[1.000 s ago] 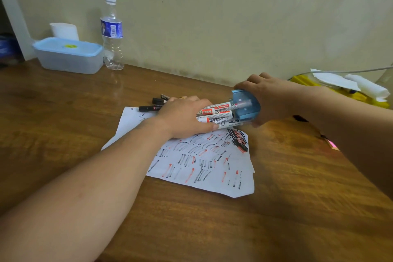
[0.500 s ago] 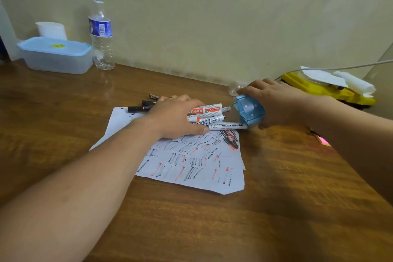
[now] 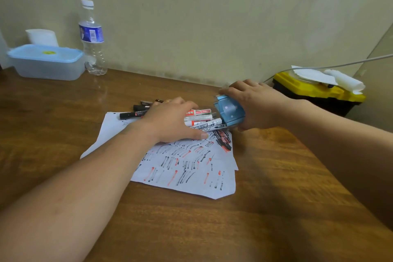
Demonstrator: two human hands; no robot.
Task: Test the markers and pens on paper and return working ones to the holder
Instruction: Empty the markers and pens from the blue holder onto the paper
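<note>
left hand fingers apparently curled round markers | right hand fingers gripping tipped holder | paper beneath

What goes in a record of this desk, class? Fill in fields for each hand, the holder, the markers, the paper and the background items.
Left hand: lies over the white markers, gripping the bundle
Right hand: grips the blue pen holder
Holder state: tipped on its side, mouth towards the markers, their ends at its opening
Black pens: loose by the paper's far edge, beyond the left hand
Paper: covered in red and black test strokes
Background: water bottle and lidded plastic box by the wall
</note>
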